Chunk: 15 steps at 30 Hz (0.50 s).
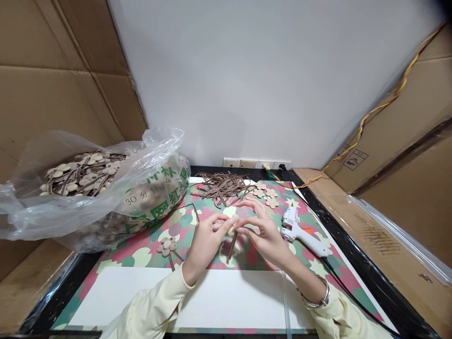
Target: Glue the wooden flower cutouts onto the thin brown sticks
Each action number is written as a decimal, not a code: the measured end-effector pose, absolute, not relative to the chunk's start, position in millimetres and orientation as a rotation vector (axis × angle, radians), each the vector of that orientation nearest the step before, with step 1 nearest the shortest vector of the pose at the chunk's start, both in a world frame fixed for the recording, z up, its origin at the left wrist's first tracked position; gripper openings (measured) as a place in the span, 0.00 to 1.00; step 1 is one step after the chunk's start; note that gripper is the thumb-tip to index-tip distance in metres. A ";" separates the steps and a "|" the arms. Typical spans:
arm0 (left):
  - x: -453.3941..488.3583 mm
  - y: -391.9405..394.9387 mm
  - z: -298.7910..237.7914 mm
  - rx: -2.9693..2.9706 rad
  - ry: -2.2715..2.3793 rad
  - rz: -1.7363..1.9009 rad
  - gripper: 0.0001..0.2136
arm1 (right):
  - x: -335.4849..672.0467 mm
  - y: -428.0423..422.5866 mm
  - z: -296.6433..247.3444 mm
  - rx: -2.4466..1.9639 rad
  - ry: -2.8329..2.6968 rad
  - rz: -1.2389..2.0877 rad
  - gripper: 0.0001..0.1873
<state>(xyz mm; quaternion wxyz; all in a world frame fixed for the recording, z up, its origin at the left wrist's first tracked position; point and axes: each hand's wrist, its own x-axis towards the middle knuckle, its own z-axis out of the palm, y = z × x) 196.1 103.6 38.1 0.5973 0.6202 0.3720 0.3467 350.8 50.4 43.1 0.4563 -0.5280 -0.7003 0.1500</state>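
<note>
Over the middle of the patterned mat, my left hand [208, 238] and my right hand [263, 233] meet at a small beige flower piece [232, 230]. Thumb and fingers of my left hand pinch it from the left. My right thumb and forefinger close on its right side, the other fingers loosely raised. Brown striped strips [232, 247] hang below the piece. My fingers partly cover it. A finished-looking flower with two strip tails [167, 246] lies left of my left hand. A white glue gun [303, 235] rests on its side to the right of my right hand.
Behind my hands lies a pile of brown strips [226, 186], with several loose beige flowers [271, 202] beside it. A large plastic bag [155, 193] full of strip-tailed flowers stands at left. Cardboard [399, 155] walls both sides; a yellow cable [381, 106] runs along the right.
</note>
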 end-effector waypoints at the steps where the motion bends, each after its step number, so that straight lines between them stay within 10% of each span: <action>1: 196.1 103.5 37.9 1.437 0.858 0.799 0.14 | 350.6 50.5 42.7 -1.296 -1.731 0.370 0.07; 15: 195.5 103.4 37.5 1.475 0.885 0.811 0.13 | 348.6 50.4 47.5 -1.378 -1.533 0.466 0.10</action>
